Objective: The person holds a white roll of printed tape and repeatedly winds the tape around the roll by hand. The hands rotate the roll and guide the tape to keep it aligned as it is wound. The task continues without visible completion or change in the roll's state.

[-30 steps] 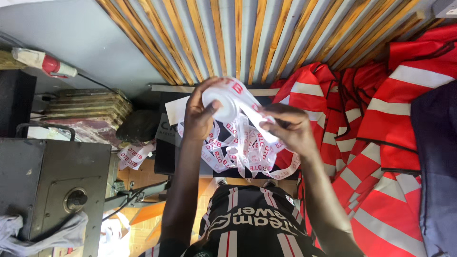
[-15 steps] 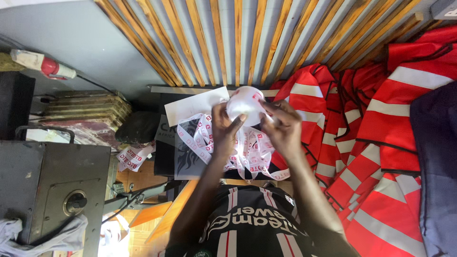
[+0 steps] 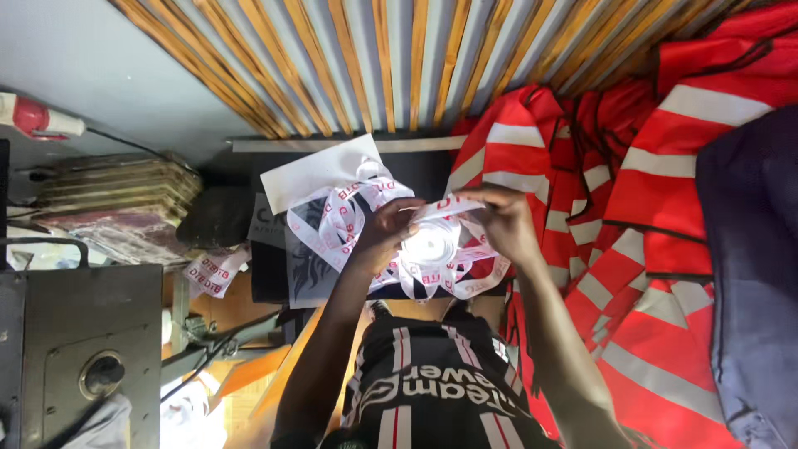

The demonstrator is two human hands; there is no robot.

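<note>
I am handling a roll of white ribbon [image 3: 432,243] with red print, and by the look of it I am in the middle of drawing a length off it. The roll sits between my two hands, just above the dark tabletop [image 3: 432,170] and close in front of my chest.

My left hand [image 3: 386,233] is curled around the roll's left side, its fingers closed on it. My right hand [image 3: 503,220] is pinched shut on the free strip that runs across the top of the roll.

Loose ribbon loops [image 3: 341,220] lie piled to the left, over a white sheet of paper [image 3: 320,170], and more hang below the roll.

Any further pull would call for a steady left grip and an even tension, so the strip does not twist or snag in the loose pile.

Red reflective vests [image 3: 582,208] are heaped at my right.
</note>
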